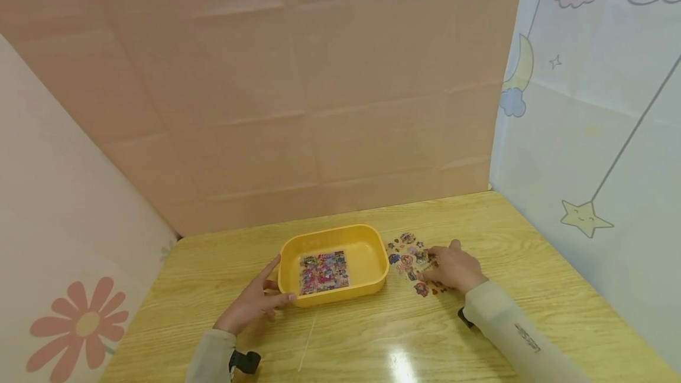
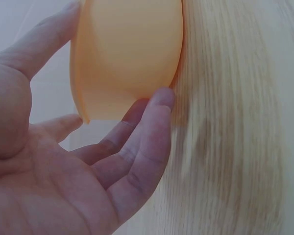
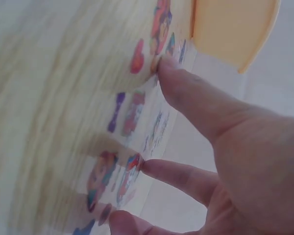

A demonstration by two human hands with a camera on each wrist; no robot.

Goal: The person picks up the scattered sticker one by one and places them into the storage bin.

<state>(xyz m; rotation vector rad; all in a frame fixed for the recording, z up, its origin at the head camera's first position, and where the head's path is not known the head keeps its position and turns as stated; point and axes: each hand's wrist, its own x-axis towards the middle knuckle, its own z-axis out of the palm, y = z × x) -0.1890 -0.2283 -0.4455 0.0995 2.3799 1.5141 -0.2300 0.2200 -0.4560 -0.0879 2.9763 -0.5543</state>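
A yellow plastic tray (image 1: 372,281) stands on the wooden table, with colourful printed sticker sheets (image 1: 324,273) lying inside on its left part. My left hand (image 1: 254,300) is at the tray's left end; in the left wrist view the fingers of that hand (image 2: 103,147) touch the tray's outer wall (image 2: 132,44), thumb and fingers spread around its corner. Right of the tray, many small cut-out stickers (image 1: 407,260) lie scattered on the table. My right hand (image 1: 454,268) reaches over them, and in the right wrist view its spread fingertips touch stickers (image 3: 130,176) on the tabletop.
The wooden table (image 1: 223,259) meets a pinkish-brown cloth backdrop (image 1: 319,105) at the back. Pale printed panels (image 1: 601,152) flank it on both sides. A thin pale strip (image 1: 307,341) lies in front of the tray. Both wrists wear black straps.
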